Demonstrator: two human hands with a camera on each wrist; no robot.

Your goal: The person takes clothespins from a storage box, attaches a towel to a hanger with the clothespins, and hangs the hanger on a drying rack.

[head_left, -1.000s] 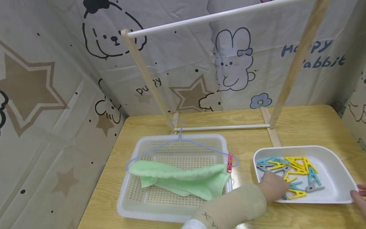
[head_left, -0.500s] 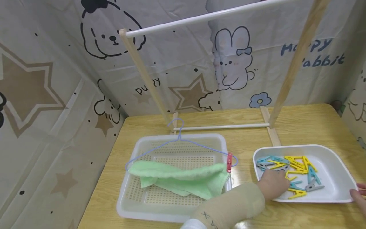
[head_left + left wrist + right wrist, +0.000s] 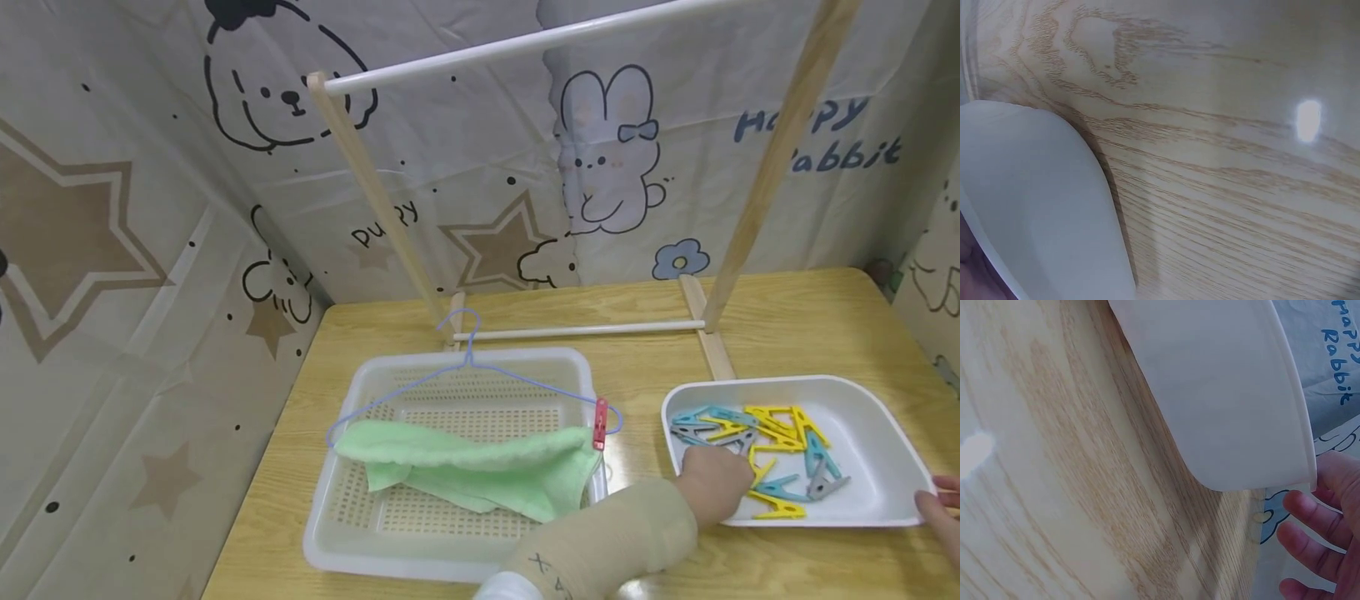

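My left hand (image 3: 715,485) reaches down into the left part of a white tray (image 3: 881,467) that holds several yellow, turquoise and grey clothespins (image 3: 780,429). Its fingertips are hidden, so I cannot tell whether they pinch a clothespin. In the left wrist view only a dark bit of that hand (image 3: 975,275) shows past the tray wall (image 3: 1041,187). At the tray's front right corner, my right hand (image 3: 941,510) holds the rim between thumb and fingers. The right wrist view shows this hand (image 3: 1329,519) at the rim's corner, other fingers loosely bent.
Left of the tray stands a white perforated basket (image 3: 337,533). Across it lies a blue hanger (image 3: 420,385) with a green towel (image 3: 480,454), a red clothespin (image 3: 600,423) at the towel's right end. Behind stands a wooden rack (image 3: 360,167) with a white bar (image 3: 525,50).
My left hand has shifted slightly left among the clothespins, and a grey and a turquoise one near it have moved a little. The right hand stays at the tray's corner.
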